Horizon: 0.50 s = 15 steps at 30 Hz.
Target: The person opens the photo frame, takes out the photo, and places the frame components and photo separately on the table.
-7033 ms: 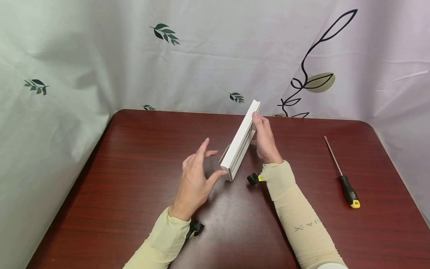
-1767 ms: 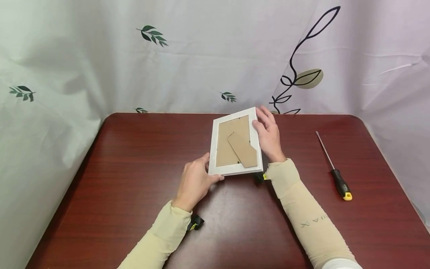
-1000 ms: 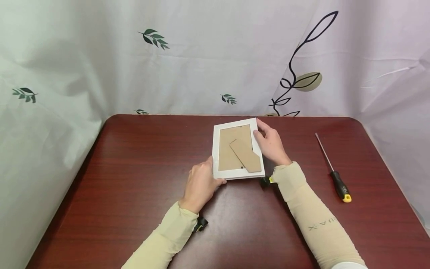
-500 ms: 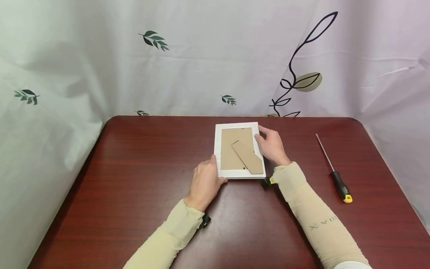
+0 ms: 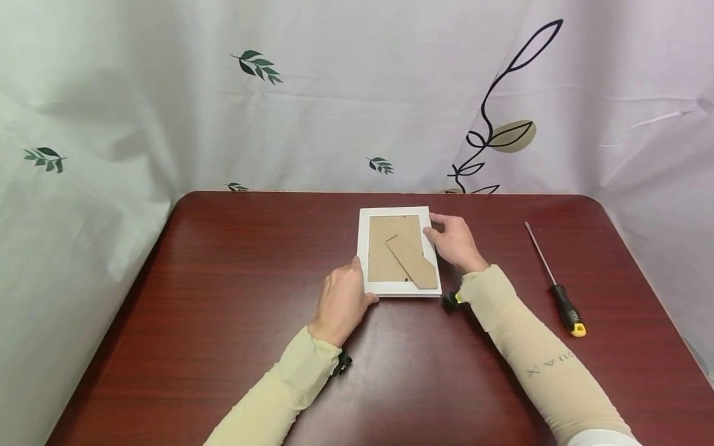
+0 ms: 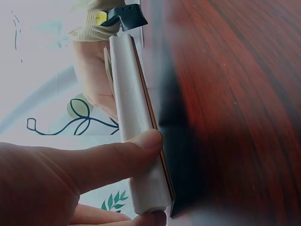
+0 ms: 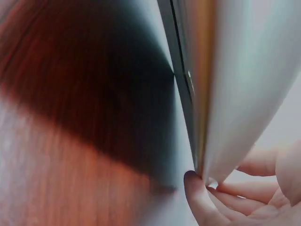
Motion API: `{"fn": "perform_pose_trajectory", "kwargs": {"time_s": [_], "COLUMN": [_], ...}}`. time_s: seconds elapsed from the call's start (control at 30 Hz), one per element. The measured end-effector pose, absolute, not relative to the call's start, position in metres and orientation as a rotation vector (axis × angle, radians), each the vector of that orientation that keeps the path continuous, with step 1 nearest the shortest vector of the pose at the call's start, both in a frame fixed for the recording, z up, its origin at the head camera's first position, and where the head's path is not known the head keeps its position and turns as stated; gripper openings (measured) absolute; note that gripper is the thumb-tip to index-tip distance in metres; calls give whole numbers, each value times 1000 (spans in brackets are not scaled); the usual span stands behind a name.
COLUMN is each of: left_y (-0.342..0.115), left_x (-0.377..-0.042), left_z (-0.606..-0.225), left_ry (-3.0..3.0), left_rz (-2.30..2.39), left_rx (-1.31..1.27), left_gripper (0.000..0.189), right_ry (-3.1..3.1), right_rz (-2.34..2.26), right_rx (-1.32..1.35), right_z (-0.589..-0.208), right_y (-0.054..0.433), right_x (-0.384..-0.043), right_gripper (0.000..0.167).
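Frame (image 5: 379,263) lower, flatter vs 1s ago; prob steadier. L hand (image 5: 339,303) grips 8 o'clk corner, R hand (image 5: 454,243) grips 2 o'clk.

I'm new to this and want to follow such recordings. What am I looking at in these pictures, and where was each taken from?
There is no machine here: a person works with two bare hands. The head view comes from a camera worn on the head, looking forward and down. The other two come from cameras on the wrists, each showing that hand's work up close. On the dark red table, a screwdriver lies off to the right. The left hand grips the near left corner of a white picture frame; the right hand holds its right edge. The frame's brown back, with its stand leg, faces up. Whether the frame touches the table is hard to tell.
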State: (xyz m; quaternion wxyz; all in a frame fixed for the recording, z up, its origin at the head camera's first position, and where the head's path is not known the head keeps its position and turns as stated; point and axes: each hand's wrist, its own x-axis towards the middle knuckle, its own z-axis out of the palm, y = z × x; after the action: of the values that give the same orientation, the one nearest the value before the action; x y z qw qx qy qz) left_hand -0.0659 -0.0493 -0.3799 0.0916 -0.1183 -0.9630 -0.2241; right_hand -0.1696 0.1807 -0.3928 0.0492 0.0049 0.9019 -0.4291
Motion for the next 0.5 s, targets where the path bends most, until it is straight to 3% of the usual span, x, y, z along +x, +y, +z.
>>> {"fn": "perform_pose_trajectory", "kwargs": {"time_s": [0.17, 0.5], "left_y": [-48, -45], "left_x": [-66, -68], "left_z": [-381, -383], "left_ry": [-2861, -2892], "left_rz": [-596, -559], "left_rx": [-356, -344], "left_gripper": [75, 80], "right_ry": [2736, 2815], "right_rz": [-1261, -1168], "right_rx": [-11, -107], "right_z": [-394, -395], "right_y": [182, 183], "right_x": [-170, -170], "right_gripper": [48, 48]}}
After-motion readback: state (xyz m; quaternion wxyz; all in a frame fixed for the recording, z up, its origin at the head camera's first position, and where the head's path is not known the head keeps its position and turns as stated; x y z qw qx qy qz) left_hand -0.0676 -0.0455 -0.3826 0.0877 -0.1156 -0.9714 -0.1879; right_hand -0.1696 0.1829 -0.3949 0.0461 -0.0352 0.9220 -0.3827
